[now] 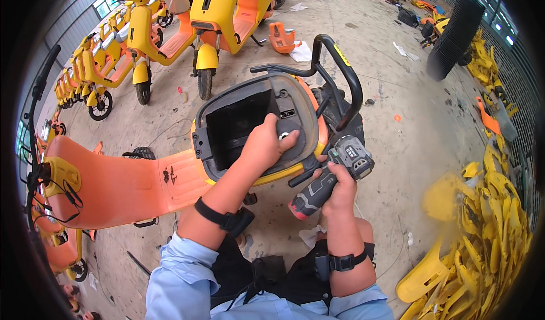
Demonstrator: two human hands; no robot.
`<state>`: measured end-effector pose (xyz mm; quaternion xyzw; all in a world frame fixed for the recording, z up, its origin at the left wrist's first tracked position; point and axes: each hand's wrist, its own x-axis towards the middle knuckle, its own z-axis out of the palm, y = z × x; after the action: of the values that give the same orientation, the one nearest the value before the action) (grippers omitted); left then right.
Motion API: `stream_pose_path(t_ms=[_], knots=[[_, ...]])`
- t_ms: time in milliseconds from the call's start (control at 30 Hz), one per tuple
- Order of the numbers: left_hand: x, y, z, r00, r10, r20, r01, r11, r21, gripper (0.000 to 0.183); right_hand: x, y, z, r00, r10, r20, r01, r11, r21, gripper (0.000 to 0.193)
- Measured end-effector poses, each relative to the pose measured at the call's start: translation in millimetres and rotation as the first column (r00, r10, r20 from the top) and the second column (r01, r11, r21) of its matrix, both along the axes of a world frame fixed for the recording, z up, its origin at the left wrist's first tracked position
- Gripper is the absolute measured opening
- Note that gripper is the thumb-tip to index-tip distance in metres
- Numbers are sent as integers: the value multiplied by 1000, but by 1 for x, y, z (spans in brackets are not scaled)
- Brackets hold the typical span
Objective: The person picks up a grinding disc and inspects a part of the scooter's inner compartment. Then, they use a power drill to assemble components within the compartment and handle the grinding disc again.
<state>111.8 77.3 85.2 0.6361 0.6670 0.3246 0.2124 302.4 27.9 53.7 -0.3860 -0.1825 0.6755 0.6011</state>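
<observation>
My left hand (264, 145) lies on the rear rim of an open black seat compartment (235, 121) on an orange and yellow electric scooter (125, 184). Its thumb and forefinger are on either side of a small round metal piece (283, 135), while the other fingers are curled and partly hidden. In my right hand (340, 189) is a grey and black cordless drill (318, 192) with a red base, gripped by its handle beside the scooter's rear. A bent black tube rack (355, 87) rises behind the compartment.
Yellow scooters (221, 16) stand in rows at the far left. An orange plastic part (281, 38) lies on the concrete floor (392, 150). Yellow body panels (471, 257) are heaped at right, below a tall black stack (454, 33). Loose cables (68, 198) hang at the scooter's front.
</observation>
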Motion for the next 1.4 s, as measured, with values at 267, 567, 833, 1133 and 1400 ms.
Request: stream_pose_path(t_ms=[267,567,833,1133,1400], knots=[[25,23,9,985,83,-149,-82,997,9,57,-6,-1,-1,999,-11,40,10,1000,8,28],[22,11,-1,983,154,-100,-162,984,-74,62,-4,1,2,999,-51,-6,51,998,23,28],[14,11,0,990,97,-103,-105,992,-73,64,-7,-1,4,999,-30,-26,29,999,-25,28],[15,66,14,908,419,-10,-419,907,-52,65,-10,-2,8,998,-52,45,52,999,-10,32],[27,29,8,956,271,-112,-283,953,-108,65,-6,0,2,999,-45,-8,45,999,-23,27]])
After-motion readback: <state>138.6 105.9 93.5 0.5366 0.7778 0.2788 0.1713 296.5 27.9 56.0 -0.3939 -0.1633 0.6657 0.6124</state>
